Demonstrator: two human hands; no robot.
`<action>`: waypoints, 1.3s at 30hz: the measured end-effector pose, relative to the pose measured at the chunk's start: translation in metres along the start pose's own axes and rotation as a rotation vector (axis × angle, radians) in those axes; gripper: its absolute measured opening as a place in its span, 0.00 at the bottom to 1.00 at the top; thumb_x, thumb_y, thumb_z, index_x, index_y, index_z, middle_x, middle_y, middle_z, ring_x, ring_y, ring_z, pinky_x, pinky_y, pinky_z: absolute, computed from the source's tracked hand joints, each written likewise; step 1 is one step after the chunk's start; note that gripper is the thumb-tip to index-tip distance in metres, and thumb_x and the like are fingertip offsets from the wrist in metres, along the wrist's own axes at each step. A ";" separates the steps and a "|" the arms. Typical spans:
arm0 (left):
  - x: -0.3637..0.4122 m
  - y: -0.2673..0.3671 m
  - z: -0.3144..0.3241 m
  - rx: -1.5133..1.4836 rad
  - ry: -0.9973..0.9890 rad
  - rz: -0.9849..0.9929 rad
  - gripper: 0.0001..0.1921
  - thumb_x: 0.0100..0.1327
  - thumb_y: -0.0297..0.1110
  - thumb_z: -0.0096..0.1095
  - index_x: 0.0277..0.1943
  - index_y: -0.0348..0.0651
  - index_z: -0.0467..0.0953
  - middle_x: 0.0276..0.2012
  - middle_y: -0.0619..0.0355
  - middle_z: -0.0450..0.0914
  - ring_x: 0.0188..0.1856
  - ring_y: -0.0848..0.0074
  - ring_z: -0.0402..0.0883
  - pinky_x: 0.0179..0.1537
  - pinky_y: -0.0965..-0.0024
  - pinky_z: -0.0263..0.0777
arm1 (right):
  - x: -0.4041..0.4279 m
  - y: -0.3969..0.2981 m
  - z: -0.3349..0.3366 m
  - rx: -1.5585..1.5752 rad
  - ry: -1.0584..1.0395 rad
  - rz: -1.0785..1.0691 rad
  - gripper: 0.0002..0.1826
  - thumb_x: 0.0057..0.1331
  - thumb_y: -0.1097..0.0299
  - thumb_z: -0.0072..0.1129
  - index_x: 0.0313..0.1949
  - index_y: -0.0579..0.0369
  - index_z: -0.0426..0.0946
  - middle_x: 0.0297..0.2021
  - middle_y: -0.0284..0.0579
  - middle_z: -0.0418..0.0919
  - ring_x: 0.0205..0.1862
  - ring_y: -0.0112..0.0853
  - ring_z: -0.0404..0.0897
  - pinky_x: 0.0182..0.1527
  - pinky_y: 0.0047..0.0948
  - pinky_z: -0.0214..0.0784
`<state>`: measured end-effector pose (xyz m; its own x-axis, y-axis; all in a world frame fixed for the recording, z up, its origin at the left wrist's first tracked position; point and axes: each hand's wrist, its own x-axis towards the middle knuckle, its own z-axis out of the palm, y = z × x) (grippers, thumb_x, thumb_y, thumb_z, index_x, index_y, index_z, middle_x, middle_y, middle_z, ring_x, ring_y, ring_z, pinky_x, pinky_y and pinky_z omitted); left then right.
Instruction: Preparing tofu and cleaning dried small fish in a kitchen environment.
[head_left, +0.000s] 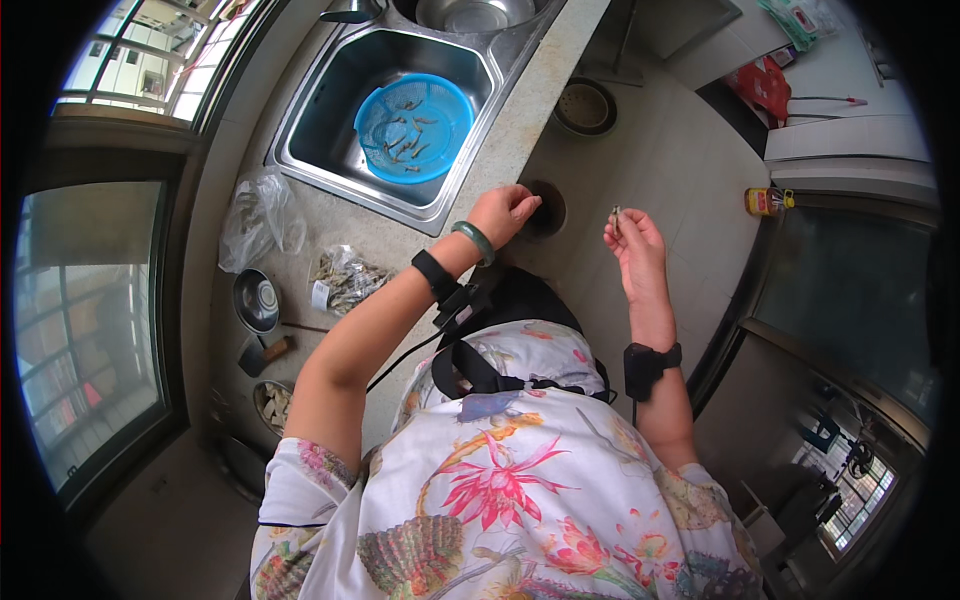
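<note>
My right hand (637, 244) is raised over the floor, a small dried fish (616, 217) pinched between its thumb and fingertips. My left hand (508, 214), with a green bangle at the wrist, is above a dark round bin (545, 210) beside the counter; its fingers are curled together, and whether they hold anything cannot be made out. A blue plastic colander (450, 139) sits in the steel sink (322, 142) with several small dried fish in it. Beside my left forearm, a clear plastic bag of dried fish (349, 281) lies on the counter.
A crumpled clear plastic bag (262, 214), a metal bowl (256, 301), a cleaver (262, 355) and a bowl of pale pieces (274, 405) line the counter's window side. A metal basin (474, 13) is beyond the sink. On the floor side are a round container (585, 106) and a bottle (766, 201).
</note>
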<state>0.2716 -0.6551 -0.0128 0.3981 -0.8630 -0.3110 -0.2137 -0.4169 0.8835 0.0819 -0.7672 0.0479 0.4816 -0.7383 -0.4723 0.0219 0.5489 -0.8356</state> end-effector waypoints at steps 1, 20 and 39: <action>-0.006 0.011 -0.003 0.005 -0.003 0.004 0.10 0.62 0.35 0.53 0.36 0.36 0.76 0.30 0.56 0.77 0.28 0.76 0.76 0.31 0.74 0.71 | 0.001 0.001 0.003 -0.040 -0.029 -0.020 0.03 0.64 0.71 0.51 0.36 0.55 0.70 0.31 0.34 0.75 0.32 0.19 0.74 0.36 0.17 0.67; -0.065 0.057 -0.033 -0.862 -0.049 -0.165 0.06 0.61 0.31 0.57 0.38 0.39 0.71 0.28 0.63 0.74 0.25 0.84 0.73 0.28 0.81 0.69 | 0.000 0.005 0.078 -0.331 -0.519 -0.164 0.03 0.62 0.77 0.50 0.36 0.60 0.70 0.29 0.32 0.73 0.32 0.16 0.71 0.36 0.14 0.65; -0.056 0.052 -0.015 -0.687 0.148 -0.147 0.04 0.59 0.24 0.55 0.35 0.35 0.69 0.27 0.59 0.75 0.25 0.80 0.76 0.28 0.78 0.72 | 0.013 0.017 0.075 -0.266 -0.487 -0.052 0.04 0.58 0.80 0.53 0.32 0.58 0.68 0.28 0.31 0.72 0.30 0.14 0.71 0.33 0.13 0.65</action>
<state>0.2511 -0.6240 0.0559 0.5072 -0.7437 -0.4355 0.4418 -0.2095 0.8723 0.1544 -0.7384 0.0483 0.8364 -0.4607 -0.2970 -0.1352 0.3517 -0.9263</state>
